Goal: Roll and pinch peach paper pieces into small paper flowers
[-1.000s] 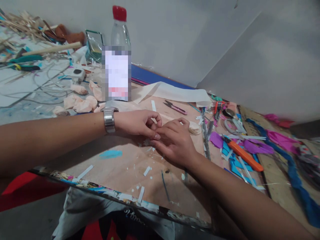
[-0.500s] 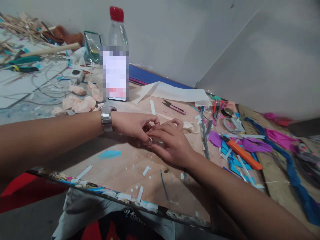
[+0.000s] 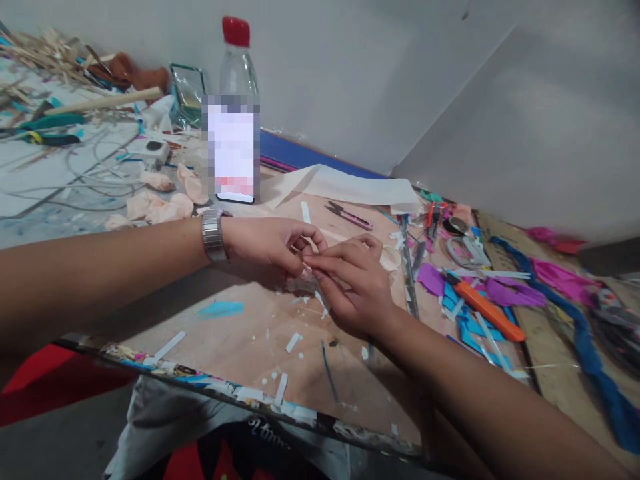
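My left hand (image 3: 270, 243), with a metal-banded watch (image 3: 214, 235) on the wrist, is closed in a pinch above the wooden board (image 3: 235, 347). My right hand (image 3: 357, 283) meets it from the right, thumb and fingertips pressed together against the left fingertips. Something small and pale shows between the fingertips, too hidden to name. Beyond the right knuckles lies a cream-coloured ring-shaped thing (image 3: 391, 257), partly covered by that hand. A pair of thread snips (image 3: 349, 217) rests farther back on the board, near a long pale strip (image 3: 350, 187).
A phone (image 3: 233, 150) leans against a red-capped bottle (image 3: 239, 73). Crumpled peach pieces (image 3: 160, 207) lie to the left, with green-handled pliers (image 3: 53, 121) behind. On the right are an orange utility knife (image 3: 490, 310), purple scraps (image 3: 515, 292) and a blue strip (image 3: 580, 333).
Both hands have shifted slightly right, still together at the fingertips. The right hand now covers more of the pale piece beside the ring-shaped thing.
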Demonstrator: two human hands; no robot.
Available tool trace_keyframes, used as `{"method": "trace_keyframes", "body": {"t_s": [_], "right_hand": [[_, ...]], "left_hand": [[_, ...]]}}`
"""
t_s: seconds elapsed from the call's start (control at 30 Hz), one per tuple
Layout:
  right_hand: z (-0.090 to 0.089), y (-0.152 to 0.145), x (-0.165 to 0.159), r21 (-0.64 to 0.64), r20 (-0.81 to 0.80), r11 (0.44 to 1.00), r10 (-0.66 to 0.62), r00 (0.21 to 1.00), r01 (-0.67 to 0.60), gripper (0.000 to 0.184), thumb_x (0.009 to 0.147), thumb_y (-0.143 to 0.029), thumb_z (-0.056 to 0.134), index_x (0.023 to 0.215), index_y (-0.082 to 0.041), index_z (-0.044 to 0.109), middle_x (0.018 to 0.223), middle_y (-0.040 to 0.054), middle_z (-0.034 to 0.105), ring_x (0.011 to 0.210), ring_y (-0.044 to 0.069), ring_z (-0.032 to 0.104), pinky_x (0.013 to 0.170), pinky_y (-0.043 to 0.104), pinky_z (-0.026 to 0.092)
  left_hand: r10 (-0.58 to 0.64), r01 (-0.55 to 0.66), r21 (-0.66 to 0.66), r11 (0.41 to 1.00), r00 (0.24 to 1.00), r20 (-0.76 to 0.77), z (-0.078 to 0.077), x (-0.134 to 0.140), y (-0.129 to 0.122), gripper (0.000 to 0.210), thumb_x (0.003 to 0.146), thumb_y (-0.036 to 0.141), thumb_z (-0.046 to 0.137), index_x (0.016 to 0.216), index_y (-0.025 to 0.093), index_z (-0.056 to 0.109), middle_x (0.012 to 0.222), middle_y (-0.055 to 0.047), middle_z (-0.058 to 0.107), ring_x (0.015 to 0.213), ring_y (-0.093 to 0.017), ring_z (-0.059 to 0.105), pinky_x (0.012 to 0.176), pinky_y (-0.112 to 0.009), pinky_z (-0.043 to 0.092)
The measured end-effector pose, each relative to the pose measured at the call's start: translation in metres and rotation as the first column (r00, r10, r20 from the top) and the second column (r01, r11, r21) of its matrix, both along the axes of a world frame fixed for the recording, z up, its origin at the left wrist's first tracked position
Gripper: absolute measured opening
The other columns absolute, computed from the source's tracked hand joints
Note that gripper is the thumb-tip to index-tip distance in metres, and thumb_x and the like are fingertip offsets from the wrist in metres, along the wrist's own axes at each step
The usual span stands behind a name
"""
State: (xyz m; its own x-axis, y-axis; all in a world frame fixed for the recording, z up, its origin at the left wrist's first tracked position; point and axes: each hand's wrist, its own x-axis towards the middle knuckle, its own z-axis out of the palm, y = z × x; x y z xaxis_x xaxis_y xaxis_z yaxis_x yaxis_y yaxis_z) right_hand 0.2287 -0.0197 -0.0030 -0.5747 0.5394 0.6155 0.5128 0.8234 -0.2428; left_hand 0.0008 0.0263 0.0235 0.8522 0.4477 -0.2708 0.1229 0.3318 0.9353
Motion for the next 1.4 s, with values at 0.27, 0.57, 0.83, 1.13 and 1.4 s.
{"method": "trace_keyframes", "body": {"t_s": [0.27, 0.57, 0.83, 1.13, 1.4], "right_hand": [[0.0002, -0.0006, 0.0000, 0.012, -0.032, 1.000, -0.027, 0.999, 0.028, 0.024, 0.094, -0.021, 0.070, 0.117, -0.029, 0.072, 0.105, -0.0036, 0.074, 0.099, 0.010, 0.066, 0.101, 0.039, 0.032], [-0.0010, 0.0012, -0.0003, 0.011, 0.029, 1.000, -0.007, 1.000, 0.007, 0.026, 0.093, -0.037, 0.075, 0.118, -0.029, 0.071, 0.109, -0.0029, 0.074, 0.104, 0.011, 0.065, 0.101, 0.037, 0.033], [-0.0001, -0.0004, -0.0002, -0.004, 0.109, 0.995, 0.100, 0.989, -0.101, 0.018, 0.095, -0.029, 0.071, 0.113, -0.028, 0.073, 0.110, -0.0018, 0.072, 0.100, 0.010, 0.063, 0.102, 0.037, 0.030], [-0.0056, 0.0023, 0.0013, -0.030, 0.125, 0.997, 0.081, 0.989, -0.077, 0.028, 0.099, -0.030, 0.065, 0.126, -0.026, 0.069, 0.118, 0.0018, 0.073, 0.108, 0.011, 0.064, 0.105, 0.037, 0.030], [-0.0042, 0.0017, 0.0006, -0.036, 0.081, 0.993, -0.109, 0.991, 0.112, 0.031, 0.102, -0.025, 0.061, 0.132, -0.028, 0.067, 0.119, -0.0007, 0.073, 0.109, 0.009, 0.065, 0.101, 0.036, 0.031]], "left_hand": [[0.046, -0.044, -0.052, 0.998, 0.998, 0.036, -0.0011, -0.0006, 0.0010, 0.041, 0.082, 0.018, 0.080, 0.116, 0.021, 0.056, 0.087, 0.004, 0.061, 0.069, -0.007, 0.057, 0.065, -0.021, 0.051], [0.002, 0.000, -0.055, 0.998, 0.999, 0.040, -0.0003, 0.0002, 0.0009, 0.046, 0.083, 0.022, 0.081, 0.119, 0.023, 0.052, 0.086, 0.003, 0.065, 0.068, -0.009, 0.062, 0.067, -0.023, 0.050], [-0.099, 0.098, -0.031, 0.995, 0.995, -0.031, -0.0020, 0.0006, -0.0012, 0.051, 0.079, 0.023, 0.085, 0.110, 0.023, 0.045, 0.089, 0.000, 0.070, 0.074, -0.014, 0.069, 0.065, -0.022, 0.051], [-0.052, 0.053, 0.026, 0.998, 0.998, -0.045, -0.0056, 0.0003, 0.0008, 0.045, 0.080, 0.024, 0.082, 0.106, 0.022, 0.045, 0.085, 0.002, 0.068, 0.066, -0.012, 0.064, 0.060, -0.023, 0.050], [0.137, -0.135, 0.118, 0.984, 0.990, -0.010, -0.0038, 0.0019, 0.0042, 0.038, 0.084, 0.023, 0.076, 0.112, 0.019, 0.052, 0.091, 0.001, 0.066, 0.073, -0.009, 0.064, 0.067, -0.022, 0.053]]}}
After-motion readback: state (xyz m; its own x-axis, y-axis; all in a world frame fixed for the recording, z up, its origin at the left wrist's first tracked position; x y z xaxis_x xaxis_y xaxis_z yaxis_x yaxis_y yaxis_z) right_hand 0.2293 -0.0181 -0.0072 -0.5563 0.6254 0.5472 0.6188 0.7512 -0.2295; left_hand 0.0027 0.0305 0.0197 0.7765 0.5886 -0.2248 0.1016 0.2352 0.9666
